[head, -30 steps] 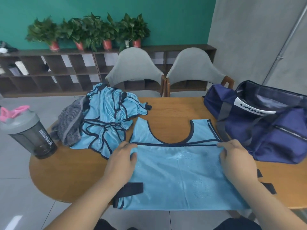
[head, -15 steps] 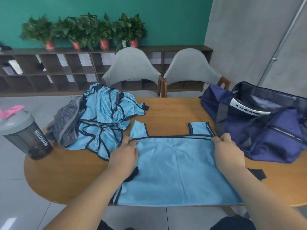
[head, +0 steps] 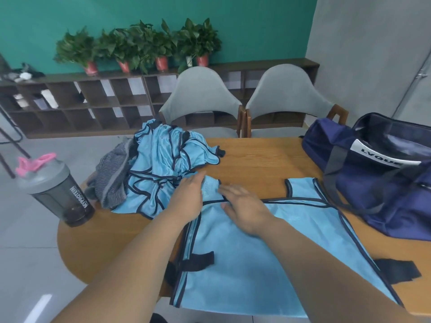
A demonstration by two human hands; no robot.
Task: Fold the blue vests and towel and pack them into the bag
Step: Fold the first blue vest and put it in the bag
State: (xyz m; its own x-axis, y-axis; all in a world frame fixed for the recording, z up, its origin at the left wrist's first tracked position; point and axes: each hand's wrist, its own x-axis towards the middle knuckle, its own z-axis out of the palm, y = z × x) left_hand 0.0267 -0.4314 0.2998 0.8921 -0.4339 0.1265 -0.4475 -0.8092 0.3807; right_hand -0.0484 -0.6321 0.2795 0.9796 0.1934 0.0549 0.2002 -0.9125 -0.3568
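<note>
The vest [head: 268, 252] is lying at six o'clock, folded once (bag [head: 373, 183] at two). The right hand [head: 242, 206] is crossing from its right edge to join the left hand [head: 186, 197] at ten, both flat, fingers straight, pressing that corner, likely readying a sideways fold.

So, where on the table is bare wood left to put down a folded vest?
Bare wood lies on the table between the pile and the bag, beyond the flat vest. A second patch lies between the bottle and the flat vest. Around the towel and pile it is crowded.
</note>
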